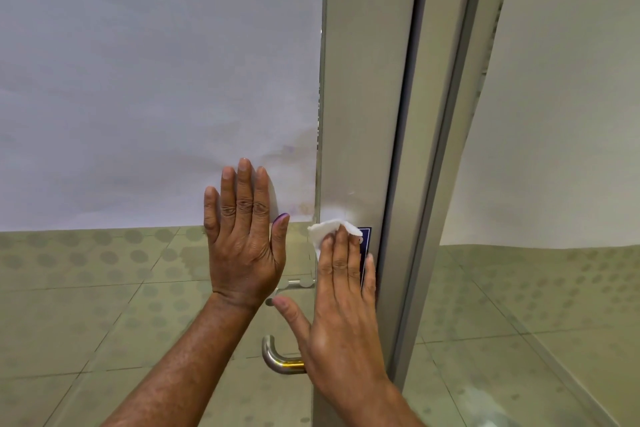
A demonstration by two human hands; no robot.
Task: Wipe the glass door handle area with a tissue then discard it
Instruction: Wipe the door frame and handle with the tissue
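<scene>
1. White tissue [327,231], crumpled, sits under the fingertips of my right hand [341,315], pressed against the door's grey metal frame [360,114] at the seam where the frame meets the glass door [156,80].
2. My right hand lies nearly flat, fingers together and extended upward. There is no closed grip here: the tissue is pinned between the fingers and the surface, not pinched. The thumb is spread out to the left, clear of the tissue.
3. Part of the tissue pokes out above and to the left of the fingertips; the rest is hidden beneath the fingers.
4. Just right of those fingertips, a small dark blue label [365,246] shows on the frame, partly covered by the hand.
5. My left hand [244,243] is fully open, palm flat against the glass, fingers pointing up and slightly spread. It holds nothing.
6. The two hands are near each other but apart, with a strip of glass between them.
7. Below, the steel door handle [277,359] curves out from behind the heel of my right hand; its far end is hidden by that hand.
8. The glass is frosted above, and through the clear lower part I see a tiled floor [86,305].
</scene>
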